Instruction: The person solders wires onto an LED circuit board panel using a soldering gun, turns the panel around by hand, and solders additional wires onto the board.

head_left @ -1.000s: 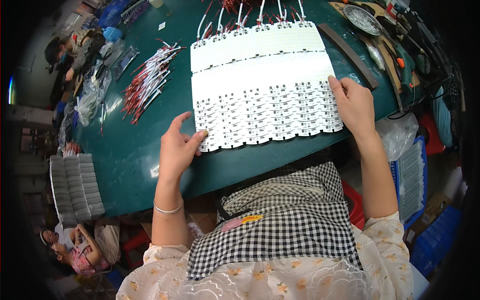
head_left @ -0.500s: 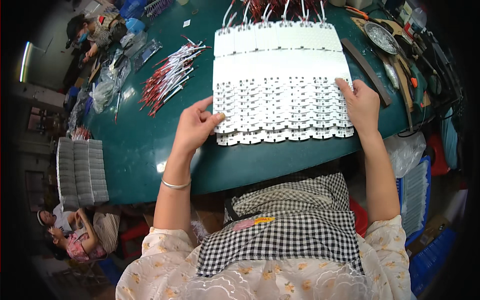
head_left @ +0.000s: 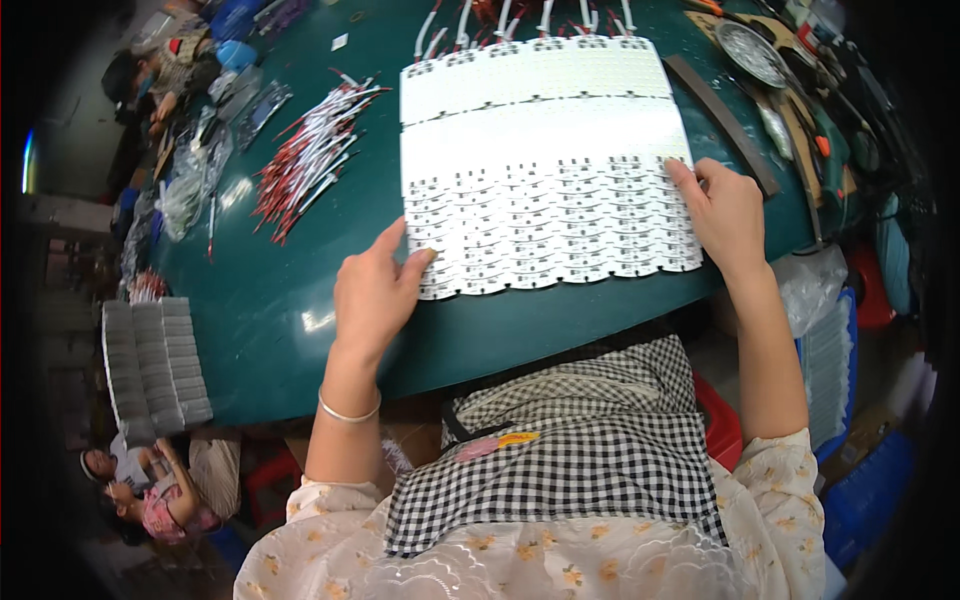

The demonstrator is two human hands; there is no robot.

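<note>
White printed circuit boards [head_left: 545, 222] lie on the table in overlapping rows, their scalloped lower edges facing me. Small dark components and pads dot the rows. My left hand [head_left: 377, 292] grips the left edge near the lower corner, thumb on top and index finger along the side. On the right edge, higher up, my right hand [head_left: 727, 215] holds the boards with its thumb on the upper face; its other fingers are partly hidden. White and red leads [head_left: 505, 22] stick out beyond the far edge.
The green table [head_left: 270, 350] carries a pile of red and white wires [head_left: 312, 155] at left. A dark bar [head_left: 720, 122], a metal dish [head_left: 750, 52] and tools lie at right. Grey-white stacked blocks [head_left: 155, 360] stand at the left edge. Other people sit beyond the table at left.
The two staggered lower edges of the boards now line up as one. My left hand has shifted slightly down along its edge. The whole view has moved a little.
</note>
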